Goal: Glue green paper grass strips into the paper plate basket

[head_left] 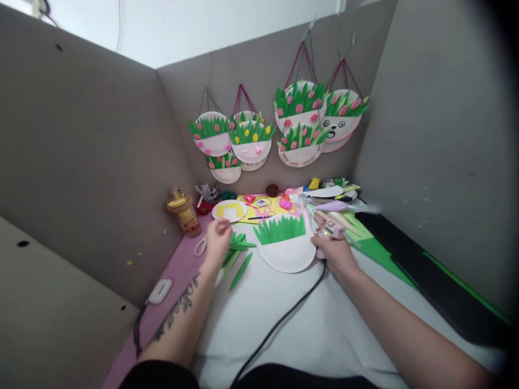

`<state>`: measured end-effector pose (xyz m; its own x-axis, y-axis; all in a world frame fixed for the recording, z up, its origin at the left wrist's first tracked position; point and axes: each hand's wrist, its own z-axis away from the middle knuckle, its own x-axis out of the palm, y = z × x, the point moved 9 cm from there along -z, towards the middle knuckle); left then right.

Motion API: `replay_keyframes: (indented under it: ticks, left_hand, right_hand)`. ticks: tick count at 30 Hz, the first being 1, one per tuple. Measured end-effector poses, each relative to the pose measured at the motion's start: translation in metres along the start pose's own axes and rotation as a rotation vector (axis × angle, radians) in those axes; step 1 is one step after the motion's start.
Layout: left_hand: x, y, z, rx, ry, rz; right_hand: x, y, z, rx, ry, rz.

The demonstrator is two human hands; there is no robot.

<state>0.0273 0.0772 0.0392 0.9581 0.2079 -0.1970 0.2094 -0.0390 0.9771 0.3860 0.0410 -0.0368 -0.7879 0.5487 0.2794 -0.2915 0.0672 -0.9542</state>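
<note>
Head view: right hand (335,253) clasps pink glue gun (331,229) at right edge of round white paper plate (287,256). Left hand (218,237) half-curled; hold unclear.

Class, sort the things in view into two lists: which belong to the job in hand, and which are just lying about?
Job in hand:
- glue gun, in the right hand
- white plate with green paper grass
- loose green leaves beside the left hand

Seemingly just lying about:
- cup
- white box
- brown ball
</note>
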Motion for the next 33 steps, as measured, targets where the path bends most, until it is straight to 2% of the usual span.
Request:
replay_keyframes:
  ticks: [2,4,6,8,11,17,23,28,33]
  left_hand:
    - [0.0,-0.002,0.006,0.09,-0.006,-0.229]
    - [0.007,0.003,0.019,0.24,-0.065,-0.531]
    - [0.016,0.002,0.033,0.304,-0.148,-0.795]
    - [0.023,-0.003,0.043,0.269,-0.23,-0.984]
    - [0.029,-0.008,0.052,0.204,-0.3,-1.132]
    - [0.038,-0.01,0.06,0.147,-0.361,-1.18]
    - [0.034,-0.011,0.059,0.155,-0.323,-1.079]
    - [0.033,-0.014,0.059,0.146,-0.345,-1.052]
    - [0.033,-0.007,0.067,0.142,-0.366,-1.069]
  right_hand:
    - [0.0,0.002,0.0,0.01,0.009,0.022]
    - [0.001,0.0,0.002,0.003,0.002,0.033]
    - [0.003,-0.003,0.005,0.001,-0.008,0.048]
    - [0.006,-0.003,0.01,0.024,-0.027,0.083]
    - [0.009,-0.002,0.014,0.057,-0.058,0.132]
    - [0.01,0.0,0.013,0.054,-0.086,0.152]
    - [0.012,-0.001,0.013,0.03,-0.105,0.141]
    - [0.012,-0.001,0.012,0.02,-0.105,0.158]
    - [0.011,0.002,0.009,0.01,-0.118,0.148]
